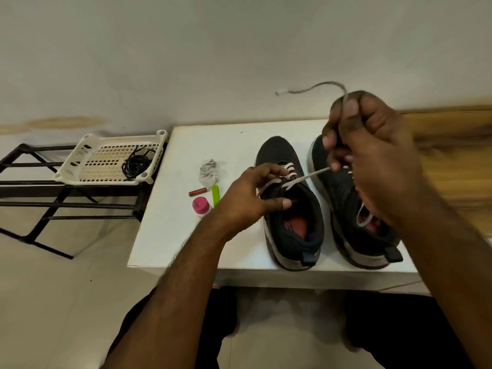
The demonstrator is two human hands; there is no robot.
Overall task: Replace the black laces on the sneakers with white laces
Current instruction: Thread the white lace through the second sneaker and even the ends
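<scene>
Two dark sneakers stand side by side on a white table, toes pointing away from me. The left sneaker carries a white lace through its eyelets. My left hand grips the collar and tongue of that sneaker. My right hand is raised above the right sneaker and grips the white lace, pulled taut from the left sneaker. The lace's free end curls out above my fist. The right sneaker also shows white lace near its opening. A bundle of black laces lies in a tray.
A white perforated tray sits on a black metal rack left of the table. On the table lie a crumpled grey cloth, a small red stick, a green stick and a pink-capped bottle. A wooden surface lies at right.
</scene>
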